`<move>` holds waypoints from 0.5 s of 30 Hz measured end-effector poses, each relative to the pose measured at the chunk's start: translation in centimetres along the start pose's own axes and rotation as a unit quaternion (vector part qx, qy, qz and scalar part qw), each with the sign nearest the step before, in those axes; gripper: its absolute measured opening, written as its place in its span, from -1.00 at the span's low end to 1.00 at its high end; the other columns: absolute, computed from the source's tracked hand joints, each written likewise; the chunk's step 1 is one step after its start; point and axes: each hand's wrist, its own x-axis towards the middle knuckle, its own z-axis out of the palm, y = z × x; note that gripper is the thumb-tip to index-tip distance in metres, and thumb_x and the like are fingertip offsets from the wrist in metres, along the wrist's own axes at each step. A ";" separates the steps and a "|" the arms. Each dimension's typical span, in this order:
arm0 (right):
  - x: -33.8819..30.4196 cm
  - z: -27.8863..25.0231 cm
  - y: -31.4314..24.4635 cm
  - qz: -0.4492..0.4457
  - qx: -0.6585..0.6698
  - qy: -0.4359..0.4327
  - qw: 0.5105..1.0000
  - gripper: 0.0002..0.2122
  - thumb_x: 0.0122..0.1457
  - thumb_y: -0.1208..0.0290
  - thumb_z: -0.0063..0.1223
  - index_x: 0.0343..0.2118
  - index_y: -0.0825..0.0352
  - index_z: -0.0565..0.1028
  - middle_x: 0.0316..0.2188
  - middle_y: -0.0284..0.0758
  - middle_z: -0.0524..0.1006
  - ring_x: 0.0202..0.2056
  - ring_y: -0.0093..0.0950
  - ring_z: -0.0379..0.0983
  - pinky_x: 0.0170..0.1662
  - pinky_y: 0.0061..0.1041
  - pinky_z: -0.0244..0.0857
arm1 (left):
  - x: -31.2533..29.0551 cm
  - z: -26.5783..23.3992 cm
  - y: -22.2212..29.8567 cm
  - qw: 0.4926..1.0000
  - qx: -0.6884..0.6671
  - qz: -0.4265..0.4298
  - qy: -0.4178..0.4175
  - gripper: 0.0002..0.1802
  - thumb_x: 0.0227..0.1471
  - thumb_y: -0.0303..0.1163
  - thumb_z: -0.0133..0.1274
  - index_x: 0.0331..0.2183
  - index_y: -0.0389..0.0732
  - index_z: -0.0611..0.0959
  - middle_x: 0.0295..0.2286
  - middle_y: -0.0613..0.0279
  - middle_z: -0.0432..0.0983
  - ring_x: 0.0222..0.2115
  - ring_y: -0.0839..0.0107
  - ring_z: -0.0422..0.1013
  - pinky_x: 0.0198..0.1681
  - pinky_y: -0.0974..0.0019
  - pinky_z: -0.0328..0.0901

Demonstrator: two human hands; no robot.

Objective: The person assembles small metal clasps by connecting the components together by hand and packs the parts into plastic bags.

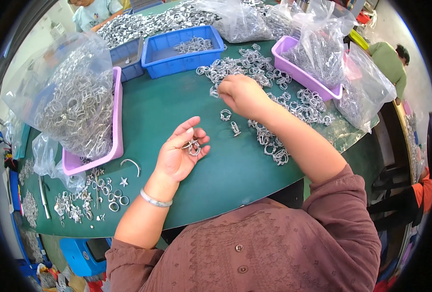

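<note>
My left hand [174, 158], palm up above the green table, has its fingers curled round a few silver-grey metal rings [192, 147]. A pale bangle circles that wrist. Farther forward, my right hand [243, 96] is at the near edge of a loose pile of metal rings [247, 63]. Its fingers are pinched together, with a small metal ring [214, 91] at the fingertips, partly covered by them. Two single rings lie apart below this hand: a round ring [225, 115] and a ring tipped on its side [235, 129].
Blue bins [182, 63] stand at the back. Pink trays with bagged rings flank the work area: a left tray [117, 117] and a right tray [307, 80]. Assorted small metal parts [79, 202] lie at the front left. Two other people are in the background, a blue stool [82, 255] below.
</note>
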 end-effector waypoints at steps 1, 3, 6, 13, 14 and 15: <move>-0.4 -0.4 -0.8 -0.012 0.068 0.009 0.998 -0.96 -0.10 0.50 -0.01 -0.54 0.32 0.42 -0.53 -0.28 0.41 -0.43 -0.24 0.35 -0.35 -0.32 0.25 | 0.0 0.0 0.1 0.998 0.027 0.025 0.050 -0.68 0.06 -0.23 -0.15 -0.21 -0.23 0.45 -0.47 0.23 0.43 -0.44 0.34 0.38 -0.36 0.32 0.32; -1.4 -1.0 -2.3 -0.105 0.123 0.065 0.985 -0.93 -0.14 0.50 -0.03 -0.54 0.33 0.39 -0.55 -0.25 0.41 -0.46 -0.23 0.37 -0.40 -0.28 0.26 | 0.1 -0.2 0.1 0.999 0.038 0.024 0.021 -0.69 0.05 -0.24 -0.13 -0.21 -0.23 0.45 -0.50 0.26 0.42 -0.47 0.38 0.36 -0.41 0.37 0.28; -2.8 -1.7 -5.0 -0.160 0.053 0.113 0.979 -0.88 -0.19 0.50 -0.06 -0.51 0.32 0.38 -0.48 -0.32 0.42 -0.42 -0.35 0.38 -0.36 -0.37 0.24 | -0.1 -0.4 0.2 0.998 0.051 0.019 -0.015 -0.71 0.04 -0.26 -0.10 -0.23 -0.22 0.46 -0.53 0.30 0.40 -0.52 0.45 0.32 -0.49 0.44 0.23; -4.7 -0.8 -6.0 -0.132 0.157 0.139 0.969 -0.79 -0.17 0.55 0.03 -0.38 0.34 0.40 -0.38 -0.29 0.43 -0.38 -0.38 0.37 -0.30 -0.44 0.25 | -0.1 0.2 -0.1 0.994 0.106 0.021 0.012 -0.78 0.04 -0.32 -0.09 -0.29 -0.22 0.48 -0.50 0.32 0.42 -0.55 0.55 0.32 -0.51 0.49 0.22; -4.8 -0.6 -6.0 -0.101 0.198 0.148 0.964 -0.78 -0.17 0.57 0.05 -0.36 0.34 0.40 -0.38 -0.28 0.43 -0.38 -0.37 0.38 -0.31 -0.44 0.26 | -0.2 0.3 -0.1 0.994 0.107 0.020 0.012 -0.78 0.04 -0.32 -0.09 -0.29 -0.22 0.48 -0.50 0.32 0.42 -0.55 0.55 0.32 -0.51 0.49 0.22; -4.9 -0.4 -6.1 -0.069 0.240 0.156 0.956 -0.76 -0.17 0.59 0.08 -0.35 0.35 0.41 -0.39 -0.28 0.43 -0.37 -0.36 0.39 -0.32 -0.44 0.27 | -0.2 0.4 -0.1 0.995 0.101 0.018 0.007 -0.79 0.04 -0.33 -0.09 -0.30 -0.23 0.48 -0.49 0.32 0.42 -0.54 0.55 0.32 -0.50 0.49 0.22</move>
